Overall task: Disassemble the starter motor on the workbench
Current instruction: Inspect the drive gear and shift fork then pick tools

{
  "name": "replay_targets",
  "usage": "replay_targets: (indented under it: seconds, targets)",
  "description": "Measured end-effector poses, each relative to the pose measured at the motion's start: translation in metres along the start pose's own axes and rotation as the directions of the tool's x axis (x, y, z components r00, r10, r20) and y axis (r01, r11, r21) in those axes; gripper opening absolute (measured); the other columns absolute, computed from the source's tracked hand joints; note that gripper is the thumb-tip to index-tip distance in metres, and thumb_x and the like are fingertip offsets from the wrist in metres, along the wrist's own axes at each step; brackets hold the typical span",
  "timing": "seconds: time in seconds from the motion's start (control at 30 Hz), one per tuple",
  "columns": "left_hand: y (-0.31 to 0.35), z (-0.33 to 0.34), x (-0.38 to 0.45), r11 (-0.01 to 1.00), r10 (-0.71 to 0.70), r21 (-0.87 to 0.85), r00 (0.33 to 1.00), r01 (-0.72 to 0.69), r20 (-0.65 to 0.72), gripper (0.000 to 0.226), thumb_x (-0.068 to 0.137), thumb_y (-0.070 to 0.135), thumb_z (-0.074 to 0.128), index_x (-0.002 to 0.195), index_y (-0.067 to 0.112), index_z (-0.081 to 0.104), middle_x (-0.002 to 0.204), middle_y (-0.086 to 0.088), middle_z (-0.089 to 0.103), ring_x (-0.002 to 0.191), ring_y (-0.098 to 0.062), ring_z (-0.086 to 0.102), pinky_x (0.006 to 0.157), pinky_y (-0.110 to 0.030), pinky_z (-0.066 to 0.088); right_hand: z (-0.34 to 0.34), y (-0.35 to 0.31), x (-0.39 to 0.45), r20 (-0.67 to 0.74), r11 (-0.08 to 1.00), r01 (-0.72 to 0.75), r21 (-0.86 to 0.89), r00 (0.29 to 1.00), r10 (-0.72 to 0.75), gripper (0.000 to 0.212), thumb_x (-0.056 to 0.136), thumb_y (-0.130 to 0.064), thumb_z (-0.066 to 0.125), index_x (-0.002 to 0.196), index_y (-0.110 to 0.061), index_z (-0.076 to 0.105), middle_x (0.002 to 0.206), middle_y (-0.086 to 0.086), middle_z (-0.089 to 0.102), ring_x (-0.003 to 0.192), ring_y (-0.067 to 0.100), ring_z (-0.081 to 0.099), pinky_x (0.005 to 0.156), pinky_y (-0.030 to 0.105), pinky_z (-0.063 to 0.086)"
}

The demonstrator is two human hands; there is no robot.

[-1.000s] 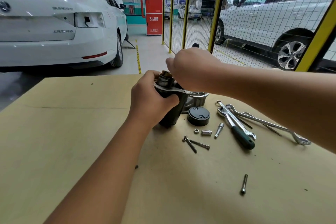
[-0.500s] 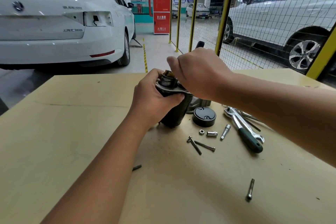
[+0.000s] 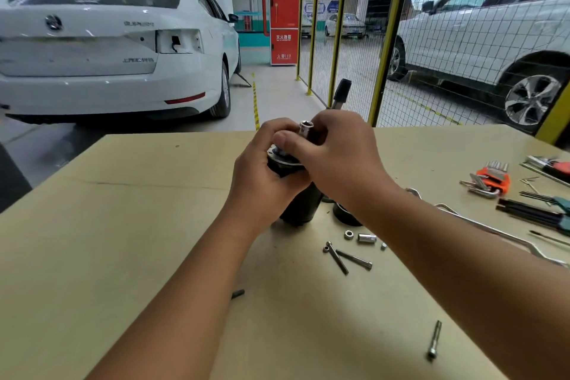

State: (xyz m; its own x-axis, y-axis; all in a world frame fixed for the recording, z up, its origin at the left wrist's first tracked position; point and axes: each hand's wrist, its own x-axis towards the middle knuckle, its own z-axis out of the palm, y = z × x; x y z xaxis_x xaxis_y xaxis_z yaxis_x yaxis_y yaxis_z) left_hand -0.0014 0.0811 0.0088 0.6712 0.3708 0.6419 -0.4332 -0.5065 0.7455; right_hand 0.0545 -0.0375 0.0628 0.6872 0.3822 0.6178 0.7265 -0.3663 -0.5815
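Note:
The starter motor [image 3: 300, 207] stands upright on the workbench [image 3: 123, 225], its black body showing below both hands. My left hand [image 3: 262, 176] grips the motor's upper part from the left. My right hand [image 3: 342, 157] covers the top from the right and holds a tool whose black handle [image 3: 342, 90] sticks up behind the hand. A silver socket [image 3: 306, 126] on that tool shows between my fingers. The motor's top end is mostly hidden by the hands.
A black round cap [image 3: 344, 214] sits right of the motor. In front lie two long bolts [image 3: 354, 259], a nut [image 3: 349, 234], a small socket [image 3: 366, 238], and a lone bolt [image 3: 434, 339]. An orange hex key set [image 3: 490, 180], a long wrench [image 3: 493, 231] and screwdrivers [image 3: 533, 214] lie at the right.
My right hand has turned on top of the motor, so the silver socket now shows between the fingers. My left hand keeps its grip on the motor body.

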Motion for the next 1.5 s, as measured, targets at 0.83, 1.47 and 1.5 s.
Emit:
replay_targets:
  seconds: [0.83,1.47,1.5]
  targets:
    - [0.003,0.002,0.001,0.995,-0.093,-0.016,0.995,0.093,0.020,0.053,0.073,0.017,0.089,0.111,0.043,0.063,0.105,0.013,0.073,0.102,-0.016,0.072,0.090,-0.051,0.061,-0.003,-0.004,0.000,-0.090,0.997,-0.056,0.049,0.994,0.060,0.028,0.085,-0.045,0.076,0.083,-0.020,0.064,0.074,-0.009,0.062,0.065,0.001,0.056,0.053,0.010,0.038]
    - [0.006,-0.001,0.000,0.994,-0.108,-0.002,0.994,0.108,0.027,0.057,0.072,0.013,0.083,0.121,0.035,0.063,0.107,0.010,0.073,0.104,-0.016,0.070,0.093,-0.049,0.060,-0.026,-0.030,0.033,0.169,0.746,0.124,-0.654,0.986,-0.016,0.050,0.103,-0.051,0.036,0.064,-0.020,0.036,0.067,0.003,0.045,0.056,0.022,0.041,0.051,0.029,0.027]
    - [0.006,-0.001,0.000,0.994,-0.111,-0.002,0.993,0.111,0.032,0.056,0.073,0.012,0.083,0.120,0.036,0.063,0.106,0.010,0.074,0.103,-0.015,0.071,0.093,-0.048,0.060,-0.025,-0.031,0.036,0.177,0.733,0.129,-0.668,0.984,-0.012,0.056,0.102,-0.059,0.033,0.063,-0.020,0.037,0.066,0.003,0.046,0.055,0.022,0.041,0.051,0.029,0.028]
